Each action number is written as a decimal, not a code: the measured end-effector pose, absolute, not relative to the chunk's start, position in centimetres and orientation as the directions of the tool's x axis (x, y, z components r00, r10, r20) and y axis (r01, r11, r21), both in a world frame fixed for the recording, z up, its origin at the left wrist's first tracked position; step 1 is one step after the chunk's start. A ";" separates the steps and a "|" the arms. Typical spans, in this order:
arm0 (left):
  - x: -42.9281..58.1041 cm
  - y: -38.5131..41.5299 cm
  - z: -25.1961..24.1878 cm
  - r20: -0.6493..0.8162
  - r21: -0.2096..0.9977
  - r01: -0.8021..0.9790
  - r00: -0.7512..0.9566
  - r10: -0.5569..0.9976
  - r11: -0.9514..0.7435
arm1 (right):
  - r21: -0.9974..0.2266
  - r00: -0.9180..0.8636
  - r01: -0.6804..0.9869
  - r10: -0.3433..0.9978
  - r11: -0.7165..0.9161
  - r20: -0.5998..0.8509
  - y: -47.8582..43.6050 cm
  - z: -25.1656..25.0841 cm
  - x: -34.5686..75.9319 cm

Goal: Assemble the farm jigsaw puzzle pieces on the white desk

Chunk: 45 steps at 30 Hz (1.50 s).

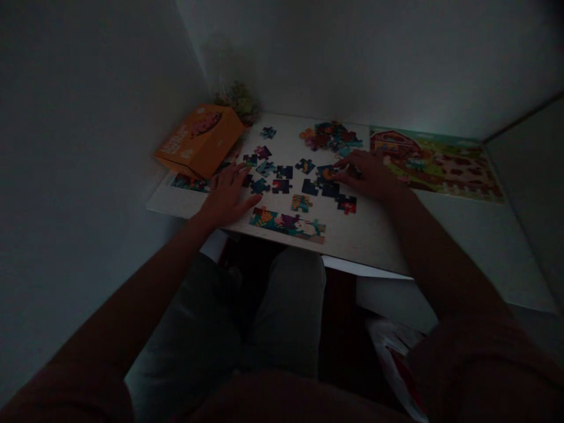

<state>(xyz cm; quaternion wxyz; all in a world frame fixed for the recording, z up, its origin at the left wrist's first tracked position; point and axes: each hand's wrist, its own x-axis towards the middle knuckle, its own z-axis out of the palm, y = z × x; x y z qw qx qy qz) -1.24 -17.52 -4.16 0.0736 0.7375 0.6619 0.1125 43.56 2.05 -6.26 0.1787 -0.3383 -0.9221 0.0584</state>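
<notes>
Under dim light, my left hand point(229, 197) lies flat with its fingers apart on the white table point(356, 238), holding nothing. Its fingertips are close to a dark jigsaw piece point(259, 186). My right hand point(368, 174) has its fingers gathered on a dark jigsaw piece point(350, 171), which they mostly hide. Several loose pieces point(284, 172) lie between my hands. A joined strip of pieces point(287, 225) sits near the front edge. To the right lies a joined farm picture with a red barn point(434, 163). Behind my right hand is a heap of pieces point(330, 136).
An orange cardboard box point(200, 141) lies tilted at the back left, over a joined puzzle section point(189, 183). A crumpled transparent bag point(238, 101) stands behind it. Walls close the back and left sides. My knees point(291, 294) are below the table's front edge.
</notes>
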 end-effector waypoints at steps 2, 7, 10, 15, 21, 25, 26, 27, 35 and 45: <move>-1.4 -17.9 -4.4 0.079 0.254 0.961 0.091 0.993 -0.109 | -0.273 -0.678 0.629 0.686 0.728 0.265 1.8 -6.0 43.3; -0.7 -18.1 -4.3 0.059 0.227 0.970 0.079 0.995 -0.091 | -0.286 -0.671 0.639 0.699 0.714 0.246 1.4 -5.3 43.0; -0.3 -18.1 -3.9 0.042 0.224 0.972 0.062 0.997 -0.070 | -0.300 -0.667 0.633 0.700 0.714 0.257 1.4 -5.4 43.1; 0.1 -18.5 -3.2 0.020 0.225 0.973 0.046 0.999 -0.049 | -0.331 -0.666 0.615 0.696 0.716 0.268 1.7 -5.8 43.1; -0.1 -18.4 -3.4 0.031 0.266 0.963 0.038 0.999 -0.045 | -0.334 -0.652 0.626 0.708 0.705 0.271 1.7 -5.8 43.3; 0.0 -18.4 -3.5 0.065 0.251 0.968 -0.024 0.998 0.007 | -0.357 -0.652 0.617 0.710 0.701 0.266 1.8 -5.7 43.3; 0.0 -18.4 -3.5 0.068 0.241 0.970 -0.029 0.997 0.012 | -0.359 -0.643 0.621 0.715 0.697 0.274 1.8 -5.6 43.3; 0.0 -18.4 -3.5 0.066 0.234 0.972 -0.026 0.997 0.010 | -0.358 -0.633 0.628 0.721 0.691 0.283 1.8 -5.6 43.2; -0.1 -18.3 -3.3 0.068 0.262 0.965 0.004 0.998 -0.021 | -0.355 -0.598 0.645 0.736 0.677 0.318 1.5 -5.0 43.2; 0.0 -18.3 -3.4 0.065 0.244 0.969 0.025 0.998 -0.040 | -0.352 -0.614 0.633 0.725 0.689 0.314 1.2 -5.0 42.9</move>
